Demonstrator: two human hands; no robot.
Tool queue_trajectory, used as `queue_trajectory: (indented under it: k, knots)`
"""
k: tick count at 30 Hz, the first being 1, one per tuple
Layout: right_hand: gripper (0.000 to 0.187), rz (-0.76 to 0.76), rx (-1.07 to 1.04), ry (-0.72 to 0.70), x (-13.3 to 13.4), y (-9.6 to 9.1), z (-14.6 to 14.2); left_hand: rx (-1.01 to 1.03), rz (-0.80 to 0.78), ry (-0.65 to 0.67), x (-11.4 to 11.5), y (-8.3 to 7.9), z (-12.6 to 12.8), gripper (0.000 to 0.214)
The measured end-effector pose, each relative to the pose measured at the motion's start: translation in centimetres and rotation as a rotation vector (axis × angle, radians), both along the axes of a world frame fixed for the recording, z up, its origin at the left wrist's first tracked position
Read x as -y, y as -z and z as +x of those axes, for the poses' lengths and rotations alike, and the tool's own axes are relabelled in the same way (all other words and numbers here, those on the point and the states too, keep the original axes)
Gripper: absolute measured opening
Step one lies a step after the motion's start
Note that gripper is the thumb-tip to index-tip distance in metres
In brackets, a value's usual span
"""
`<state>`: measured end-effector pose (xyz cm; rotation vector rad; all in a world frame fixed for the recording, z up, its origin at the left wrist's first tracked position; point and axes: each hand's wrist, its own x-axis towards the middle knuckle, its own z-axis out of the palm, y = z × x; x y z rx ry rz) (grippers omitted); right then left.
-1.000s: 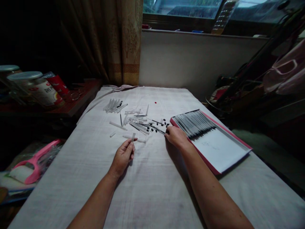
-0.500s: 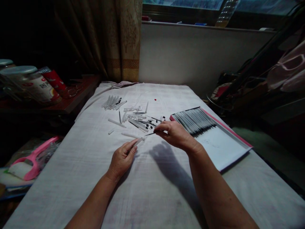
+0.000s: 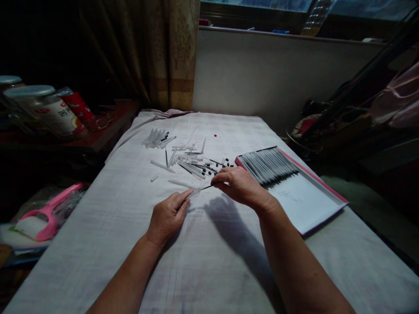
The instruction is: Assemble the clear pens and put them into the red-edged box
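Note:
My left hand (image 3: 168,216) pinches a clear pen barrel (image 3: 194,192) whose end points right. In my right hand (image 3: 237,185) is a thin dark pen refill (image 3: 206,187), held between thumb and fingers, its tip at the mouth of the barrel. How far it sits inside is too small to tell. Just beyond the hands lie loose white barrels (image 3: 191,169), dark refills and small black caps (image 3: 209,173). One more barrel (image 3: 180,183) rests close to my left fingertips. Right of my right hand is a shallow box (image 3: 314,220) with a row of pens (image 3: 270,163).
A bundle of barrels (image 3: 155,138) lies at the far left of the cloth-covered table (image 3: 203,266), and a small red cap (image 3: 215,135) farther back. Pink scissors (image 3: 49,218) lie beyond the left edge. Jars (image 3: 42,109) stand on a side shelf.
The refill in my right hand has come up to the barrel in my left hand, closing the small gap between them. The whole view has shifted slightly.

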<state>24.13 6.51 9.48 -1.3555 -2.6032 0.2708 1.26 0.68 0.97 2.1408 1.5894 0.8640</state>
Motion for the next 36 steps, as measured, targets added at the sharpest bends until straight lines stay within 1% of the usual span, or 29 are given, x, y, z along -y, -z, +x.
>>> queue_trajectory:
  k: [4, 7, 9, 12, 13, 15, 17, 18, 19, 20, 21, 22, 23, 25, 27, 28, 30, 33, 36]
  knots:
    - [0.017, -0.008, 0.026, -0.047, 0.0, 0.4, -0.5, -0.108, 0.011, 0.023, 0.3, -0.3, 0.0, 0.036]
    - [0.016, -0.009, 0.0, -0.042, 0.0, 0.7, -0.9, -0.116, 0.039, 0.018, 0.4, -0.6, -0.1, 0.035]
    - [0.015, -0.04, -0.036, -0.058, 0.1, 0.9, -1.4, -0.122, 0.054, 0.024, 0.3, -0.7, -0.2, 0.033]
    - [0.016, -0.098, -0.093, -0.102, 0.6, 1.2, -2.3, -0.187, 0.05, 0.07, 0.3, -0.8, -0.1, 0.032]
    - [0.018, -0.109, -0.149, -0.114, 0.9, 1.2, -2.7, -0.192, 0.054, 0.079, 0.3, -0.8, -0.1, 0.033]
    - [0.023, -0.12, -0.356, -0.162, 1.2, 1.3, -3.3, -0.146, 0.078, 0.071, 0.3, -0.7, 0.0, 0.031]
    - [0.025, -0.115, -0.641, -0.211, 0.9, 1.4, -3.7, -0.02, 0.093, 0.031, 0.3, -0.6, 0.1, 0.029]
    - [0.024, -0.103, -0.786, -0.198, 0.4, 1.6, -3.6, 0.072, 0.092, -0.002, 0.3, -0.6, 0.1, 0.029]
    - [0.024, -0.083, -0.916, -0.141, -0.4, 1.8, -3.4, 0.18, 0.088, -0.043, 0.3, -0.7, 0.1, 0.029]
    - [0.025, -0.06, -1.017, -0.049, -1.5, 2.2, -3.1, 0.293, 0.086, -0.087, 0.2, -0.7, 0.1, 0.028]
    - [0.026, -0.046, -1.073, 0.07, -2.6, 2.6, -2.7, 0.401, 0.089, -0.131, 0.2, -0.8, 0.0, 0.028]
    - [0.028, -0.031, -1.066, 0.177, -3.8, 3.2, -2.2, 0.491, 0.099, -0.164, 0.1, -0.9, 0.0, 0.028]
    - [0.026, -0.052, -0.978, 0.246, -5.0, 3.8, -1.8, 0.556, 0.111, -0.184, 0.0, -1.0, -0.1, 0.027]
    - [0.023, -0.101, -0.67, 0.332, -6.7, 5.0, -1.2, 0.611, 0.133, -0.191, -0.1, -1.0, -0.3, 0.026]
    - [0.025, -0.114, -0.315, 0.356, -7.5, 6.0, -1.1, 0.589, 0.148, -0.18, -0.3, -0.9, -0.4, 0.024]
    - [0.027, -0.104, -0.163, 0.346, -7.5, 6.3, -1.2, 0.559, 0.165, -0.175, -0.4, -0.8, -0.5, 0.023]
    - [0.029, -0.07, 0.048, 0.302, -7.2, 6.7, -1.5, 0.476, 0.23, -0.164, -0.5, -0.5, -0.6, 0.021]
    - [0.03, -0.037, 0.174, 0.241, -6.7, 6.8, -2.0, 0.337, 0.341, -0.142, -0.8, -0.1, -0.9, 0.02]
    - [0.027, -0.007, 0.169, 0.259, -6.5, 6.7, -2.0, 0.217, 0.382, -0.118, -0.9, 0.2, -1.0, 0.023]
